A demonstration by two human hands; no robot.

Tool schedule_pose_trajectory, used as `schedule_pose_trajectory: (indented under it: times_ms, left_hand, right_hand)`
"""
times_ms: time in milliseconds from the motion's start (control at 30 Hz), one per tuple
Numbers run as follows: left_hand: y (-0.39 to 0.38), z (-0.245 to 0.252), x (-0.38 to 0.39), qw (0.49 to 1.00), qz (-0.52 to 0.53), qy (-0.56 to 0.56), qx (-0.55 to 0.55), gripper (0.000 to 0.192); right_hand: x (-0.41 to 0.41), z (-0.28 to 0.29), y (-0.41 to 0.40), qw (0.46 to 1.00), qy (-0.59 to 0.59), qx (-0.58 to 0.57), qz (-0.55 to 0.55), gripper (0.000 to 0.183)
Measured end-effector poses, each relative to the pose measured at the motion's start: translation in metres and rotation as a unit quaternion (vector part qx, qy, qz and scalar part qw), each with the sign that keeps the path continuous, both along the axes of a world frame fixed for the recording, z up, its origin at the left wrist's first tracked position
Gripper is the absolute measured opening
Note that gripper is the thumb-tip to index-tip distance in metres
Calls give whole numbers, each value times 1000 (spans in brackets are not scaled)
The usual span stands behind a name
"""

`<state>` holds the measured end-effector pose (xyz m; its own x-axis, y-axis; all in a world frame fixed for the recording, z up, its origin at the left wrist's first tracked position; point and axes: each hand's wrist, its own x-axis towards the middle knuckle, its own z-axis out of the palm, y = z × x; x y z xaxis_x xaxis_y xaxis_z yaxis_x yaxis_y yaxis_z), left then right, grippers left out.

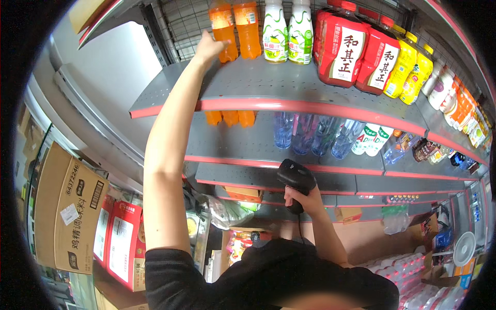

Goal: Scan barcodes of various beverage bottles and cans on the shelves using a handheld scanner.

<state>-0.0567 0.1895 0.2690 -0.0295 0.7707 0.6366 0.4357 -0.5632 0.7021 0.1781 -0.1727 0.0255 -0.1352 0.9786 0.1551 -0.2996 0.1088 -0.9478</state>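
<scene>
At the left end of the upper grey shelf, my left hand is at an orange drink bottle. The thumb lies across the bottle's front and a finger points up along its left side; whether they grip it is unclear. Another orange bottle stands to its right, followed by two white-and-green juice bottles. Lower down, in front of the shelves, my right hand holds a black handheld barcode scanner by its handle, its cord hanging down.
Red multipacks of bottled drink and yellow bottles stand farther right. Clear blue bottles line the shelf below. Cardboard cartons are stacked at left. Shrink-wrapped bottles and a white fan-shaped object are at lower right.
</scene>
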Motion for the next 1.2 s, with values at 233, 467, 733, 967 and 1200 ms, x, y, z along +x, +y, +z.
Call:
schedule_pose_trajectory:
  times_ms: [233, 467, 733, 967, 1200]
  left_hand:
    - [-213, -55, -11, 979, -154, -108, 84, 23]
    - [-230, -229, -11, 956, -199, -217, -9, 35]
    - [-123, -214, 56, 973, 108, -72, 192, 36]
    - [-71, -218, 61, 986, 90, 46, 130, 22]
    - [-92, -192, 75, 993, 13, -104, 62, 21]
  right_hand:
    - [-9, -3, 15, 1000, 0, -16, -11, 12]
    - [-33, -3, 59, 1000, -19, 4, -14, 11]
    - [-41, -11, 60, 999, -2, -9, -47, 14]
    - [-39, -18, 28, 998, -21, -30, -51, 16]
    - [-28, -19, 22, 997, -28, -28, -72, 17]
